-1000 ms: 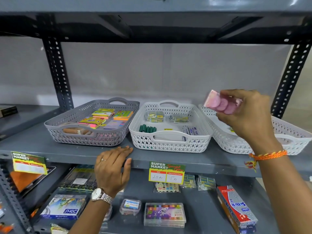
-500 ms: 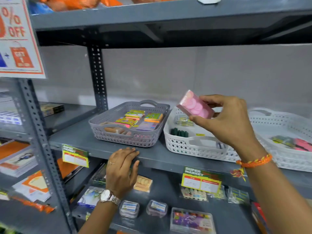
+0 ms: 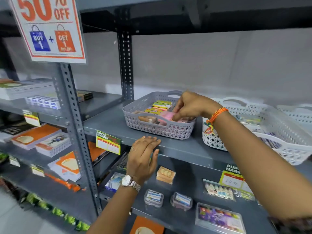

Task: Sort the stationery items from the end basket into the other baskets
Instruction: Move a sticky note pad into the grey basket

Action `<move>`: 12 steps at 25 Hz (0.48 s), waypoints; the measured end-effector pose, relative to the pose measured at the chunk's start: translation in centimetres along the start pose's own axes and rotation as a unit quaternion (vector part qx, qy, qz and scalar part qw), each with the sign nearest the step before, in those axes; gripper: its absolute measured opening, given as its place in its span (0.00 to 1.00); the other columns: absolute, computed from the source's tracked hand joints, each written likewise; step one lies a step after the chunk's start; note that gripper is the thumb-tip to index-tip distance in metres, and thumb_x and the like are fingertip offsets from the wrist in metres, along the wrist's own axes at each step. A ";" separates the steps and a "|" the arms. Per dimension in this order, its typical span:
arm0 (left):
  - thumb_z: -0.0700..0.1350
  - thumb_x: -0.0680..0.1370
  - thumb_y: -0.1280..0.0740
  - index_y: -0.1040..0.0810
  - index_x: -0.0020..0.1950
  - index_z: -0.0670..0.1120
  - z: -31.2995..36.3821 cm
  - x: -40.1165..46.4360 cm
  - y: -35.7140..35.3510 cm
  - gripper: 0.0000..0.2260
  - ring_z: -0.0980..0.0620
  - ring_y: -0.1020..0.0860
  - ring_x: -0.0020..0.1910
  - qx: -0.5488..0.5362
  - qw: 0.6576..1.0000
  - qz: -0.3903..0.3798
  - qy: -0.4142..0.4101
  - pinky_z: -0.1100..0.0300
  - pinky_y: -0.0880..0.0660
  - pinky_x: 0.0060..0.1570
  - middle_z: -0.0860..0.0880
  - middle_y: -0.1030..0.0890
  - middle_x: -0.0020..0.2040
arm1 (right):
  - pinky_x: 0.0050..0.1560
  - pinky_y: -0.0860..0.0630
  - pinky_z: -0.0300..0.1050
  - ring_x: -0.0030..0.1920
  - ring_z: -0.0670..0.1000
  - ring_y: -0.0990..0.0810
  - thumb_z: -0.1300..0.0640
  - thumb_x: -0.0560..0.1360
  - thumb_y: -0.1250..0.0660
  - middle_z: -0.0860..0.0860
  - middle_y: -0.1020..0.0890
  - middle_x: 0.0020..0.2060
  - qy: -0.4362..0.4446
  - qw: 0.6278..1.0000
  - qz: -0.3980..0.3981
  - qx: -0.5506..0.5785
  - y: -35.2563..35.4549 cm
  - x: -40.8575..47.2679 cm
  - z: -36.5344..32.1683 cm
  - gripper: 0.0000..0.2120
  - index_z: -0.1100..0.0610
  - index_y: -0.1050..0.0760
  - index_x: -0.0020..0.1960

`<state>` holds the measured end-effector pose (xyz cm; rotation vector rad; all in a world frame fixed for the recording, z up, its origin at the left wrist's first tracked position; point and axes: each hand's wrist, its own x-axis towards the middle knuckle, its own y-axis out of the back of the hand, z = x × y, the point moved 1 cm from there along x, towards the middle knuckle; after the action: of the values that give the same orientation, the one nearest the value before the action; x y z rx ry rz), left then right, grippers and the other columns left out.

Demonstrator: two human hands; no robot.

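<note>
Setting a pink eraser pack point(image 3: 166, 115) down inside the grey basket point(image 3: 143, 127).

Right hand point(image 3: 190, 106) lowered into the grey basket, fingers point(image 3: 177, 115) pinched on the pink pack among other pink and yellow-green packs there. Left hand point(image 3: 143, 154) flat, fingers released, on the shelf point(image 3: 182, 147) edge just below the grey basket. Right of the grey basket, two white baskets point(image 3: 276, 146), contents blurred. Judged mid-sort: this piece nearly placed, remainder in the end basket impossible to tell.
</note>
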<state>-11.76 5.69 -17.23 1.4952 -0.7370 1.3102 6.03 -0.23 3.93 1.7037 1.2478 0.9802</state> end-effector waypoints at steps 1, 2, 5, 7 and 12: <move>0.44 0.82 0.39 0.18 0.62 0.42 -0.1 -0.1 0.0 0.14 0.48 0.21 0.62 -0.001 1.000 0.001 0.001 0.52 0.29 0.72 0.45 0.16 0.59 | 0.38 0.18 0.47 0.31 0.47 0.22 0.55 0.65 0.21 0.38 0.21 0.19 0.000 1.000 -0.013 -0.015 -0.4 0.2 -0.1 0.14 0.62 0.14 0.47; 0.44 0.82 0.39 0.18 0.63 0.42 -0.1 -0.3 -0.1 0.14 0.48 0.21 0.63 -0.002 1.000 0.000 0.001 0.52 0.28 0.72 0.45 0.16 0.59 | 0.35 0.20 0.40 0.31 0.44 0.23 0.56 0.67 0.22 0.37 0.22 0.19 0.002 0.999 -0.021 -0.028 -0.8 0.3 -0.3 0.13 0.61 0.14 0.49; 0.44 0.82 0.39 0.18 0.62 0.42 -0.4 -0.5 -0.1 0.14 0.48 0.21 0.62 -0.008 1.000 0.004 0.000 0.51 0.27 0.71 0.45 0.16 0.59 | 0.19 0.34 0.25 0.31 0.40 0.26 0.57 0.69 0.24 0.40 0.22 0.27 0.002 0.999 -0.031 -0.043 -1.3 0.2 -0.8 0.12 0.59 0.14 0.51; 0.44 0.82 0.39 0.18 0.62 0.42 -0.5 -0.6 -0.3 0.14 0.48 0.20 0.61 -0.010 1.000 0.009 0.005 0.49 0.26 0.69 0.45 0.16 0.58 | 0.17 0.37 0.25 0.31 0.40 0.27 0.58 0.69 0.24 0.42 0.23 0.29 -0.005 0.999 -0.033 -0.038 -1.5 0.2 -0.8 0.12 0.59 0.14 0.52; 0.45 0.82 0.39 0.18 0.61 0.42 -0.1 -0.7 -0.5 0.14 0.47 0.20 0.61 -0.026 0.999 0.017 0.023 0.45 0.25 0.67 0.44 0.16 0.58 | 0.32 0.27 0.32 0.32 0.40 0.26 0.56 0.70 0.24 0.40 0.21 0.29 0.007 0.999 -0.046 -0.028 -1.1 0.5 -0.1 0.11 0.60 0.14 0.50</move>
<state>-11.55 5.86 -18.04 1.4120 -0.7638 1.3373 5.67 0.45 3.00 1.5855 1.2848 0.9648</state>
